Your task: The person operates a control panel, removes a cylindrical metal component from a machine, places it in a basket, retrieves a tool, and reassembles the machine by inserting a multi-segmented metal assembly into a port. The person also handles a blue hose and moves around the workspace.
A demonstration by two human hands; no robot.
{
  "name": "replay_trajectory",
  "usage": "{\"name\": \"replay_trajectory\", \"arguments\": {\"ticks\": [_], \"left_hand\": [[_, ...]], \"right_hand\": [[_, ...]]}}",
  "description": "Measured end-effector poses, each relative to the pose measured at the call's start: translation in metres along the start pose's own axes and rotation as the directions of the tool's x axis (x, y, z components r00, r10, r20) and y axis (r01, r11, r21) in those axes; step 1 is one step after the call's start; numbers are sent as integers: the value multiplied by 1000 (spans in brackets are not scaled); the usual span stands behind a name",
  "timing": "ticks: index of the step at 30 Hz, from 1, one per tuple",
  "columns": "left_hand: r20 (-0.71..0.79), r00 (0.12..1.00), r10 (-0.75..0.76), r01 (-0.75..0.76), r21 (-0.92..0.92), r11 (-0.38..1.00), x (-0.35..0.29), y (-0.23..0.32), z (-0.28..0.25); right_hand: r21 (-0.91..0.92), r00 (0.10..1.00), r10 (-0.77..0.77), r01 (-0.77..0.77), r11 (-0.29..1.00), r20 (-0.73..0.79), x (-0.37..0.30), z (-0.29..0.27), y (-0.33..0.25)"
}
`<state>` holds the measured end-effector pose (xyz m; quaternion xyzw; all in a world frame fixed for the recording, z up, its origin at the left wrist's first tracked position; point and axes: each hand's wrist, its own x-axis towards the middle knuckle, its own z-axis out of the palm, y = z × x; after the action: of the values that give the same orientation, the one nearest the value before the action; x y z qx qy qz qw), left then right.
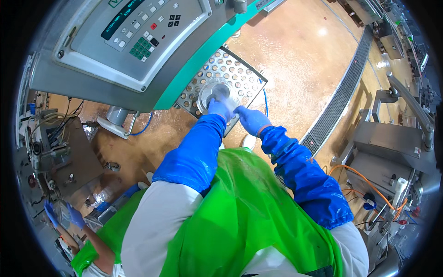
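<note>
Wet tan floor [286,51], glossy throughout; all places below taken from the perforated metal platform [251,79].

Largest item: a grey machine [55,87] with a control panel and green trim, up and left of the platform, overhanging part of it. Right of the platform, well apart: a long floor drain grate [339,90]. Far lower left of it: a co-worker in a green apron [115,217], gloved hands [74,214] raised, well clear. Directly below it: the person observed, in a green apron [249,203] and blue sleeves. One white shoe [249,141] shows just off its lower edge. A thin blue hose [266,99] runs by its right corner.

Hands, both in blue-violet gloves. Left hand [219,110]: in front of the platform, blurred, fingers apparently clasping the near side of a round, pale, shiny piece [221,88]. Right hand [252,121]: just right of it, fingers bent toward the same piece; contact cannot be confirmed. The piece appears above the platform; material uncertain.

Risks, my judgement: if the gloves are wet, a one-sided grasp could let the piece slip and strike the platform. Quick handling, suggested by the blur, might knock it against the machine's edge. Slick floor plus the hose near the shoe: possible loss of footing.
</note>
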<state>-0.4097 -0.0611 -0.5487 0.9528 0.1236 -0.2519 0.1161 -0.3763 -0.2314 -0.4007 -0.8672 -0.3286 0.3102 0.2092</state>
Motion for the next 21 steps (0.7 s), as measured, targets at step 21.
{"name": "replay_trajectory", "arguments": {"ticks": [21], "left_hand": [[106, 994, 25, -32, 64, 997, -10, 3, -5]], "right_hand": [[12, 998, -64, 64, 998, 20, 56, -10, 79]]}}
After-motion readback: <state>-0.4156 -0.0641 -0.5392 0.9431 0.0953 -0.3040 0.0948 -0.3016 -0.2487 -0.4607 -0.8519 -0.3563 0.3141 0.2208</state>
